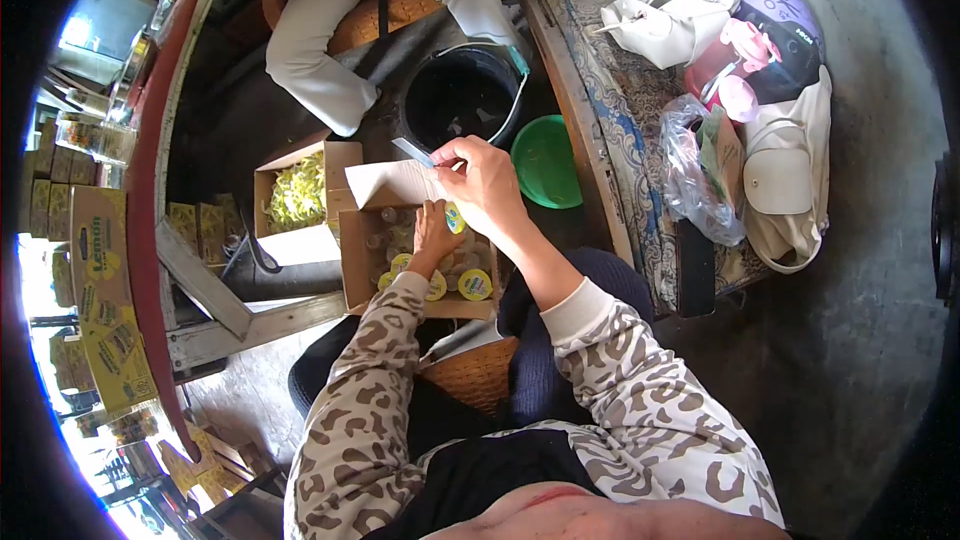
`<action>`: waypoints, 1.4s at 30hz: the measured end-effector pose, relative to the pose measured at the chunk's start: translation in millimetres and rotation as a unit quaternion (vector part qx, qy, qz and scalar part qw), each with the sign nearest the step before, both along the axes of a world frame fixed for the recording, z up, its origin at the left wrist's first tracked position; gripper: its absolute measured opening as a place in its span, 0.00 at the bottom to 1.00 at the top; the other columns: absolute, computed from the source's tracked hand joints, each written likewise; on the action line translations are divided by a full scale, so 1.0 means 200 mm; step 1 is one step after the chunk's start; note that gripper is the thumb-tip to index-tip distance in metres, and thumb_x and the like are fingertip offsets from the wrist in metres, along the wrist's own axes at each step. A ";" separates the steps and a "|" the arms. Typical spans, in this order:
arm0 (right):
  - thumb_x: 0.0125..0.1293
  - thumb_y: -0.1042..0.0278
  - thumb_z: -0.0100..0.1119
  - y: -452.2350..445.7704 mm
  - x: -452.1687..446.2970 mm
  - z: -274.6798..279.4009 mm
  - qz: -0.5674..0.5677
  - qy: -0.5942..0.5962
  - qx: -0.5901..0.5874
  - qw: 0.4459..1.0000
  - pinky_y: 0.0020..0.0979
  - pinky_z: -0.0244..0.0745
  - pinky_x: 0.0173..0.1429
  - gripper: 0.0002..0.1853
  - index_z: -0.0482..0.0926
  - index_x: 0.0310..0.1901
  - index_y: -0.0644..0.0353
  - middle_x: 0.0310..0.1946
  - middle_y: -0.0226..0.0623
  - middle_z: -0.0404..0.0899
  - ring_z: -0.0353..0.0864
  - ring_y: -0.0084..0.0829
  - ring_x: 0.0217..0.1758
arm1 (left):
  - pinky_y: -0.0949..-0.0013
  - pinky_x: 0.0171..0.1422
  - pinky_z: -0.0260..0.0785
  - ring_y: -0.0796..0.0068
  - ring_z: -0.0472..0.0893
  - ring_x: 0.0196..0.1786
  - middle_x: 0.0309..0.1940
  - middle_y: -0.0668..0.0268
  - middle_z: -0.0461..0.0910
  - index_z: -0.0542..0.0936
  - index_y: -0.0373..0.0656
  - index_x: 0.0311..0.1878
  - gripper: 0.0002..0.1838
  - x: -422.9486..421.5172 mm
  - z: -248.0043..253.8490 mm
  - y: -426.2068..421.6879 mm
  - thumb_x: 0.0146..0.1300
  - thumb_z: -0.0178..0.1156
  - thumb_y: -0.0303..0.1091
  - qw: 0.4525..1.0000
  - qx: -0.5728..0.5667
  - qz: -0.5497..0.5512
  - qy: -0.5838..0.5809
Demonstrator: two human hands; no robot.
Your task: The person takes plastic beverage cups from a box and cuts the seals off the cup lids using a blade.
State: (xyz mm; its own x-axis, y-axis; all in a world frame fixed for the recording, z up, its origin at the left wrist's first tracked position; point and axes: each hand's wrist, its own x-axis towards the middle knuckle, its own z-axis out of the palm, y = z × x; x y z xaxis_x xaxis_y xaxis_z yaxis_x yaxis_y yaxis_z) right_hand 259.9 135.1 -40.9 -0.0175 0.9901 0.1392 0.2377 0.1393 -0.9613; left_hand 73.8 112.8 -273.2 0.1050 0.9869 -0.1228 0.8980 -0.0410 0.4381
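Observation:
In my right hand (pixel 480 180), raised over the box's far edge, a flat, grey, blade-like strip (pixel 411 151) is pinched between thumb and fingers. My left hand (pixel 434 232) reaches into an open cardboard box (pixel 360 280), its fingers closed at a small cup with a yellow-green lid (pixel 456 218); the grip is partly hidden. Around it in the box are several clear cups, some with yellow lids (pixel 475 285). The box's pale flap (pixel 385 183) stands up at the far side, just beneath the strip.
Left of the box sits a carton of yellow-green pieces (pixel 298 192). Beyond are a black bucket (pixel 462 100), a green basin (pixel 547 162) and a seated person in white trousers (pixel 325 50). Bags (pixel 790 165) lie on the patterned bench at right; a wooden frame (pixel 250 330) stands at left.

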 end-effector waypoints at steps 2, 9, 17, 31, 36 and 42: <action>0.56 0.74 0.69 0.00 0.00 0.00 -0.003 -0.003 0.008 1.000 0.32 0.79 0.39 0.08 0.84 0.38 0.61 0.34 0.41 0.84 0.86 0.37 0.34 | 0.53 0.64 0.69 0.47 0.72 0.58 0.53 0.50 0.69 0.68 0.37 0.62 0.44 -0.03 0.15 -0.01 0.38 0.76 0.39 0.998 0.011 -0.014 -0.054; 0.55 0.74 0.69 -0.09 -0.01 0.04 0.007 -0.006 0.013 1.000 0.34 0.79 0.41 0.08 0.84 0.37 0.61 0.34 0.42 0.84 0.86 0.39 0.36 | 0.57 0.63 0.70 0.49 0.76 0.57 0.53 0.49 0.73 0.72 0.35 0.63 0.40 -0.14 1.01 -0.12 0.42 0.72 0.33 0.998 0.044 -0.044 -0.029; 0.56 0.71 0.69 -0.18 -0.09 0.02 0.043 -0.022 0.017 0.999 0.32 0.78 0.41 0.09 0.86 0.40 0.60 0.36 0.41 0.85 0.86 0.34 0.35 | 0.63 0.71 0.65 0.64 0.76 0.61 0.60 0.54 0.73 0.61 0.31 0.71 0.43 -0.25 1.42 -0.35 0.55 0.72 0.33 0.803 0.098 0.134 -0.573; 0.60 0.76 0.64 -0.22 -0.10 0.07 0.021 -0.046 0.159 0.986 0.37 0.73 0.44 0.04 0.81 0.37 0.57 0.35 0.35 0.80 0.78 0.37 0.39 | 0.68 0.58 0.74 0.72 0.79 0.53 0.51 0.61 0.78 0.65 0.37 0.62 0.34 -0.21 1.28 -0.40 0.53 0.71 0.21 0.784 0.136 0.137 -0.590; 0.58 0.79 0.63 -0.26 -0.09 0.20 0.020 -0.126 0.305 0.944 0.39 0.69 0.48 0.08 0.80 0.38 0.54 0.37 0.30 0.79 0.76 0.37 0.42 | 0.71 0.56 0.73 0.76 0.79 0.50 0.47 0.63 0.79 0.72 0.37 0.56 0.30 -0.20 1.24 -0.40 0.50 0.76 0.25 0.840 0.097 0.130 -0.518; 0.54 0.79 0.65 -0.32 -0.10 0.23 0.064 -0.201 0.370 0.905 0.38 0.66 0.52 0.13 0.82 0.40 0.48 0.36 0.26 0.78 0.75 0.35 0.43 | 0.72 0.55 0.74 0.77 0.79 0.49 0.47 0.66 0.79 0.73 0.39 0.56 0.32 -0.12 1.23 -0.40 0.48 0.78 0.27 0.889 0.127 0.093 -0.430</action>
State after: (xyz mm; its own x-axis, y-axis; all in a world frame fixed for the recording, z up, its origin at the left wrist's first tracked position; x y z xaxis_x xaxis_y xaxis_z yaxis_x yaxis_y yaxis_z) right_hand 239.2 70.2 5.6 -0.3218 0.6153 0.7197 0.4836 0.7603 -0.4338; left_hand 49.1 33.7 -28.1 -0.1147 0.9816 0.1529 0.2371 -0.1224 0.9637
